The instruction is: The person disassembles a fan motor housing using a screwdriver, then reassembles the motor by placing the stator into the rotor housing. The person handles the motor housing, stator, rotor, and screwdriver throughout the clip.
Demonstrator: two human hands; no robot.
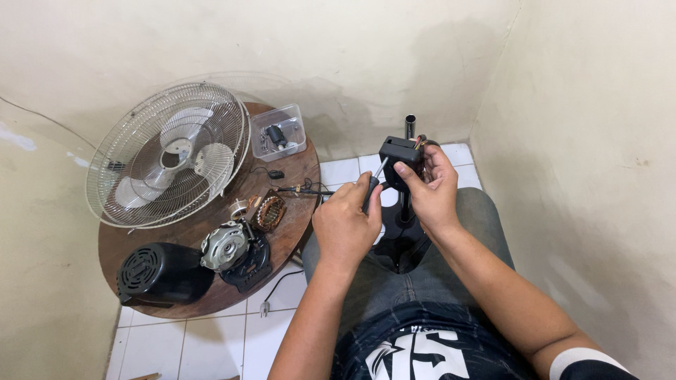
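The fan (169,155) lies in parts on the counter (292,232), while the left hand (345,225) grips a screwdriver (373,184) tight and the right hand (431,186) clasps the black stand box (400,153), not yet opened.

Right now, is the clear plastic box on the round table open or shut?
Open. The clear plastic box on the round wooden table has no lid on top, and small dark parts lie inside.

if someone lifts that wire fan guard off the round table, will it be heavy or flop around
Probably light for its size: the wire fan guard is mostly thin wires and open gaps. It likely holds its domed shape with slight flexing. Leaning tilted on the round table, it may tip or roll on its rim.
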